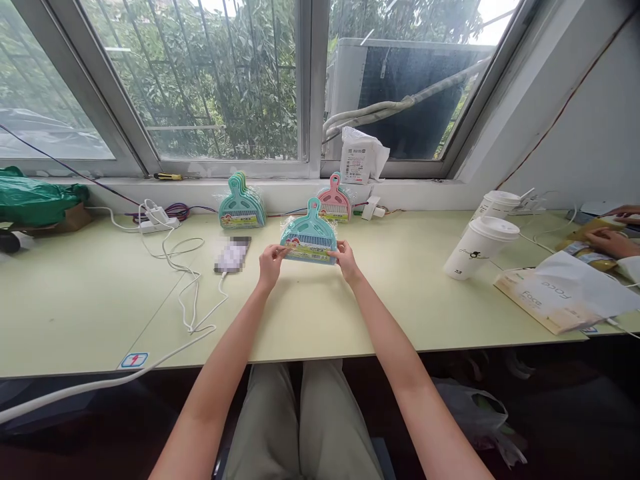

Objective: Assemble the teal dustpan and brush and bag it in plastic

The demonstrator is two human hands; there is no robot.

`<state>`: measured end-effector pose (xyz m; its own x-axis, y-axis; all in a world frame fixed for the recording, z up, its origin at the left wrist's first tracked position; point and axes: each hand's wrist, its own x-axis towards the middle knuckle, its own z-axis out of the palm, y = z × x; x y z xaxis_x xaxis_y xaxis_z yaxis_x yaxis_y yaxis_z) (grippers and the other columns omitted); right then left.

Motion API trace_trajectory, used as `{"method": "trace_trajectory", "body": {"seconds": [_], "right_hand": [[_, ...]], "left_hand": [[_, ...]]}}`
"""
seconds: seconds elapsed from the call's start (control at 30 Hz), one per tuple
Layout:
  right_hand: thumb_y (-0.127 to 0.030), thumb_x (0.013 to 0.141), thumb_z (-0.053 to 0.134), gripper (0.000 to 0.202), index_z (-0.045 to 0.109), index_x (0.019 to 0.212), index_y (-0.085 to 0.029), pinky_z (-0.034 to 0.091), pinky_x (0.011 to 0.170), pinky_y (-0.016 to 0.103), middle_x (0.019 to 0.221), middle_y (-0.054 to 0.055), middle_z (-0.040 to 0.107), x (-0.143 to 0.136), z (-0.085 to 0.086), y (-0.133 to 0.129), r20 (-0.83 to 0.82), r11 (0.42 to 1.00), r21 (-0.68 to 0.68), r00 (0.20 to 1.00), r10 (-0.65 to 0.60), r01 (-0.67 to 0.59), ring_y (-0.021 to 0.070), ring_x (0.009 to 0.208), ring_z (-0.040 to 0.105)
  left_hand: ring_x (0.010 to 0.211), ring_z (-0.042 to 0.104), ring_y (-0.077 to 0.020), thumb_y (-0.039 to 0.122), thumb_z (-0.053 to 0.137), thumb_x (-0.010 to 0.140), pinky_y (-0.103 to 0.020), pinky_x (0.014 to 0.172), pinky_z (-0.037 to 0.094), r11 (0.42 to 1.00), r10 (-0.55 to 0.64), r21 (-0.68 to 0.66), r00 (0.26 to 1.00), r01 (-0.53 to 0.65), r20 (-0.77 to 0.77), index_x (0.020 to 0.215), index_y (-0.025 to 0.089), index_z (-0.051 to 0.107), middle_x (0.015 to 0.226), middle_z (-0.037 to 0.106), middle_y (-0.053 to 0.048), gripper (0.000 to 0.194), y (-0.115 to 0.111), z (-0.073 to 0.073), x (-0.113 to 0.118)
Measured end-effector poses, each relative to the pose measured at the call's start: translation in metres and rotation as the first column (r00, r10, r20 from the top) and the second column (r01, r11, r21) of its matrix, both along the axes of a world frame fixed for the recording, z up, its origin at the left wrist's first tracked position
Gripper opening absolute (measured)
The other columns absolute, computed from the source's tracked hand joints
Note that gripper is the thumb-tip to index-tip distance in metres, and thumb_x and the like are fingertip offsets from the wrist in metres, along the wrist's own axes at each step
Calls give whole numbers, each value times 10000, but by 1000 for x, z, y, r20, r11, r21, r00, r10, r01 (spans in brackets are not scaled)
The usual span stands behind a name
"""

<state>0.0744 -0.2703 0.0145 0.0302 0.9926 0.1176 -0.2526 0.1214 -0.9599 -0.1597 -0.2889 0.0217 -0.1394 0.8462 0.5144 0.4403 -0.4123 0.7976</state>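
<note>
A small teal dustpan-and-brush set (309, 237) in clear wrapping stands upright on the pale green table (320, 313). My left hand (271, 262) grips its lower left corner and my right hand (345, 260) grips its lower right corner. Behind it, a stack of teal dustpan sets (242, 203) leans against the windowsill wall. A pink set (335, 200) leans there too, just to the right.
A phone (232, 254) on a white charging cable lies left of my hands, with a power strip (158, 224) behind. Two white lidded cups (481, 247) stand at right beside a paper bag (560, 293). Another person's hands (614, 240) work at the far right. A green bag (35, 199) sits far left.
</note>
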Motion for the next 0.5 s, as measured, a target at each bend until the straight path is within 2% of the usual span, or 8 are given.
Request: {"method": "trace_trajectory", "body": {"seconds": [0.07, 0.13, 0.2, 0.27, 0.37, 0.43, 0.5], "right_hand": [[-351, 539, 765, 470, 455, 872, -232, 446, 626, 246, 972, -4, 626, 0, 0, 2, 44, 999, 32, 999, -16, 14, 164, 832, 589], [-383, 535, 772, 486, 444, 857, -226, 456, 642, 255, 980, 11, 622, -1, -1, 4, 71, 997, 77, 997, -33, 28, 171, 848, 588], [-412, 545, 768, 491, 430, 849, -225, 466, 653, 264, 993, 23, 615, -3, -4, 6, 91, 990, 132, 994, -55, 43, 176, 858, 593], [-439, 562, 757, 495, 415, 852, -228, 476, 649, 274, 1027, 35, 602, -6, -6, 7, 123, 982, 181, 989, -84, 61, 178, 849, 602], [-466, 586, 744, 493, 411, 860, -228, 481, 648, 289, 1028, 51, 594, -13, -9, 9, 223, 961, 249, 959, -177, 120, 193, 854, 613], [-473, 619, 725, 466, 420, 869, -225, 479, 660, 299, 976, 58, 602, -19, -7, 12, 292, 940, 297, 921, -259, 170, 211, 887, 608], [-469, 657, 700, 433, 426, 886, -224, 479, 651, 299, 942, 63, 603, -27, 0, 20, 336, 919, 334, 885, -323, 209, 219, 900, 596]], "left_hand": [[652, 522, -118, 303, 582, 840, -254, 680, 452, 998, 52, 38, 999, -52, -12, 983, 225, 682, 914, 634, -41, 191, -3, 1, 3], [584, 504, -89, 238, 592, 824, -232, 633, 435, 996, 78, 39, 997, -78, -3, 1235, 264, 557, 949, 638, -22, 413, -6, 2, 5], [558, 522, -80, 209, 601, 808, -223, 616, 428, 994, 108, 1, 994, -108, 1, 1376, 274, 415, 957, 649, -15, 601, -7, 3, 4], [605, 578, -100, 223, 600, 806, -236, 647, 442, 988, 143, -61, 989, -145, -37, 1323, 239, 491, 961, 672, -29, 529, -5, 3, 0], [701, 639, -148, 246, 605, 799, -267, 724, 460, 970, 179, -142, 975, -197, -134, 1040, 198, 678, 963, 708, -44, 257, 1, 5, -8], [713, 652, -162, 244, 608, 792, -277, 749, 466, 964, 181, -161, 966, -211, -182, 940, 196, 704, 949, 720, -39, 183, 8, 11, -15], [708, 653, -165, 236, 611, 788, -277, 750, 471, 967, 167, -157, 962, -203, -215, 921, 192, 707, 929, 724, -38, 170, 18, 22, -23]]}}
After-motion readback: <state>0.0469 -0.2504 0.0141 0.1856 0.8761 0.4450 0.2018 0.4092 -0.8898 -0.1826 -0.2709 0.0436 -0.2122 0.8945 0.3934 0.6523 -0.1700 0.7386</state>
